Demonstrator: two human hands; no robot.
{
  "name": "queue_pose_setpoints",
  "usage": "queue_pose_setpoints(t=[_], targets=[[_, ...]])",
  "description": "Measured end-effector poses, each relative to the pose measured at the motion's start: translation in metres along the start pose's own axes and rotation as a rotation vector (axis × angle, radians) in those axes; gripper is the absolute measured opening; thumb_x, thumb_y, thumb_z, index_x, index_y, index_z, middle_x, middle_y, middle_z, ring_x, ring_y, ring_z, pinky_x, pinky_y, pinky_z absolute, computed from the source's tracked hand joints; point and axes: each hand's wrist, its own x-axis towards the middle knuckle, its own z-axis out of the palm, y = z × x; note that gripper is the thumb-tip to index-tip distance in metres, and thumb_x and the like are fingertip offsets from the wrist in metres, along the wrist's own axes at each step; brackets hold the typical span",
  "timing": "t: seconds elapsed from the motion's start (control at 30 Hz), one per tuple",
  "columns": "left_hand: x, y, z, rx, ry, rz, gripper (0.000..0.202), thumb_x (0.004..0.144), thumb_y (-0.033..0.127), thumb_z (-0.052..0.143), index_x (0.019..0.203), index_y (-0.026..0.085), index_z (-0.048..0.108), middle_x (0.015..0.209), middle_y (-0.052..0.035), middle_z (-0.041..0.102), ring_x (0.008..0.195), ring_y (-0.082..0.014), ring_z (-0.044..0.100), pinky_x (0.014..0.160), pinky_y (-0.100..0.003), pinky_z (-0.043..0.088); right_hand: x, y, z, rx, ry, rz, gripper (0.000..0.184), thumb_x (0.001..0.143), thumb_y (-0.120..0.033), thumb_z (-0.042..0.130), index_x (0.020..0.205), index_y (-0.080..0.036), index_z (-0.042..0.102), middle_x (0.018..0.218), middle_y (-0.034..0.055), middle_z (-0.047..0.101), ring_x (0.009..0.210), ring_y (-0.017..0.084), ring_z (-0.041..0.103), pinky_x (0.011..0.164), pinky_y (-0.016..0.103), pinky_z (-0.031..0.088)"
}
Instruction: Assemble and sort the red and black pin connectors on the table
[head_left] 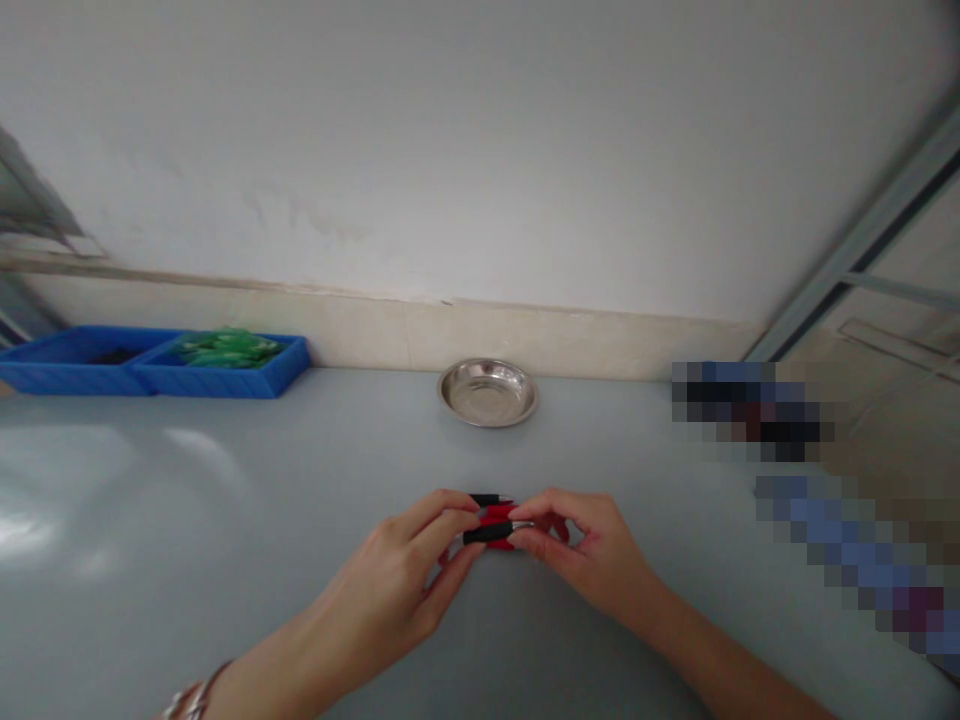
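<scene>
Black rod [484, 533], metal-tipped, lies across red piece [496, 520], w/ 2nd black rod [489, 499] behind. All pinched btwn L hand [397, 570] and R hand [581, 550], both grips narrow, holding them, near front of grey surface [225, 470]. Steel dish [487, 392] ahead; blue tray [221, 380] w/ green parts [223, 349] far left by wall [450, 150].

Left hand [386, 575], right hand [589, 555], both bare, silvery bracelet [193, 702] (on the left wrist, partly cut off)

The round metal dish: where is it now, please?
In the head view, the metal dish sits at the back of the table, by the wall, to the right of the blue tray.
</scene>
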Motion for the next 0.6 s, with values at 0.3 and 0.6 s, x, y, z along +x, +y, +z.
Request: queue_pose_setpoints(t=[0.3, 0.6], targets=[[-0.0042, -0.0052, 0.0049, 0.045, -0.012, 0.022, 0.017, 0.088, 0.020, 0.044, 0.102, 0.021, 0.054, 0.100, -0.0029, 0.060, 0.079, -0.0120, 0.062, 0.065, -0.021, 0.053, 0.0000, 0.0008, -0.0013, -0.097, -0.070, -0.062, 0.032, 0.085, -0.042, 0.051, 0.072, -0.015, 0.062, 0.060, -0.0009, 0.056, 0.055, 0.008, 0.047, 0.054, 0.019, 0.036], [-0.0036, -0.0061, 0.0048, 0.059, -0.022, 0.031, 0.015, 0.088, 0.020, 0.045, 0.101, 0.021, 0.053, 0.098, -0.0027, 0.060, 0.074, -0.0116, 0.061, 0.061, -0.021, 0.052, -0.0030, 0.0041, -0.0014, -0.120, -0.119, -0.104, 0.017, 0.082, -0.033, 0.056, 0.076, -0.016, 0.058, 0.062, -0.0019, 0.054, 0.054, 0.008, 0.046, 0.054, 0.019, 0.036]])
